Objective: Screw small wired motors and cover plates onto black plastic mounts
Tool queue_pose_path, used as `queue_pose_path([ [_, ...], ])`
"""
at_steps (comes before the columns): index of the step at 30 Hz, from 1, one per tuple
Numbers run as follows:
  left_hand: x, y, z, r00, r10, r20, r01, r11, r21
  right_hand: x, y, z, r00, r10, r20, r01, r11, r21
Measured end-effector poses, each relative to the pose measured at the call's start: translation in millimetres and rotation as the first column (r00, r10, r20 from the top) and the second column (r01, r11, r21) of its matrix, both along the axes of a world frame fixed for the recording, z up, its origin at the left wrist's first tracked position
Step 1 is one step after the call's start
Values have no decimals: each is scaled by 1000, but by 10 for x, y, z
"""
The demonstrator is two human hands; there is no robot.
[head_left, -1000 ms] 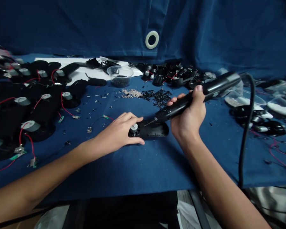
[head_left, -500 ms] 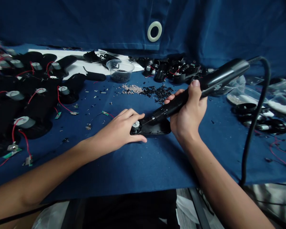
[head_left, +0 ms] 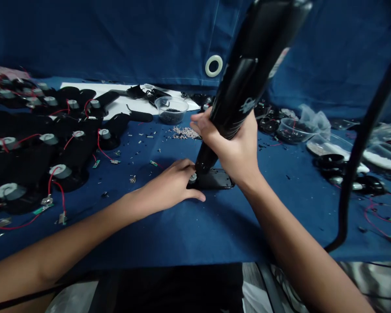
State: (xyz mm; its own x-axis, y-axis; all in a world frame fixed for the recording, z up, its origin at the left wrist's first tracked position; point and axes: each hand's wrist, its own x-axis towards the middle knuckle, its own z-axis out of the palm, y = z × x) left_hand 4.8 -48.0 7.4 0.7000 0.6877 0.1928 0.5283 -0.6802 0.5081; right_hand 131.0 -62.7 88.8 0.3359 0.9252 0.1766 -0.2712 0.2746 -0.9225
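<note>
My right hand [head_left: 239,154] is wrapped round a black electric screwdriver [head_left: 244,74], which stands steeply with its nose down. Its tip meets the motor end of a black plastic housing [head_left: 217,179] lying flat on the blue cloth; the bit itself is hidden. My left hand [head_left: 172,184] grips the housing's left end, thumb in front and fingers behind. Between them shows part of a small silvery motor [head_left: 192,178]. A small green circuit board [head_left: 154,163] lies just behind my left hand, on a wire leading towards the housing.
Rows of black housings with motors [head_left: 60,171] and red wires fill the left. Behind lie a pile of silvery screws [head_left: 185,132] and a clear bowl [head_left: 171,111] of dark bits. More tubs [head_left: 332,145] stand at right. The screwdriver's thick cable [head_left: 348,174] hangs at right.
My right hand has swung the screwdriver from a low slant to a steep stance, its nose now down at the motor end. My left hand stays on the housing. The view has shifted slightly.
</note>
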Motion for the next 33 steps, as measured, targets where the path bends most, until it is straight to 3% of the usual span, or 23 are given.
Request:
queue_pose_path([
  [3, -37, 37, 63, 1000, -11, -8, 10, 996, -90, 5, 27, -3, 987, 156, 34, -157, 987, 20],
  [6, -65, 69, 49, 1000, 16, 2, -16, 992, -125, 30, 55, -68, 977, 198, 74, -202, 979, 41],
  [11, -87, 63, -21, 999, 8, 51, -2, 992, -124, 19, 67, -158, 977, 174, 121, -187, 977, 106],
  [20, -76, 68, -9, 999, 30, 36, -26, 995, -101, -39, 75, -162, 996, 66, 59, -71, 994, 85],
  [28, -77, 65, -37, 999, 15, 44, -11, 996, -89, -5, 88, -195, 965, 81, 251, -127, 977, 172],
  [33, -70, 62, -32, 999, 16, 30, -13, 995, -98, 6, 104, -215, 959, 84, 270, -133, 976, 171],
])
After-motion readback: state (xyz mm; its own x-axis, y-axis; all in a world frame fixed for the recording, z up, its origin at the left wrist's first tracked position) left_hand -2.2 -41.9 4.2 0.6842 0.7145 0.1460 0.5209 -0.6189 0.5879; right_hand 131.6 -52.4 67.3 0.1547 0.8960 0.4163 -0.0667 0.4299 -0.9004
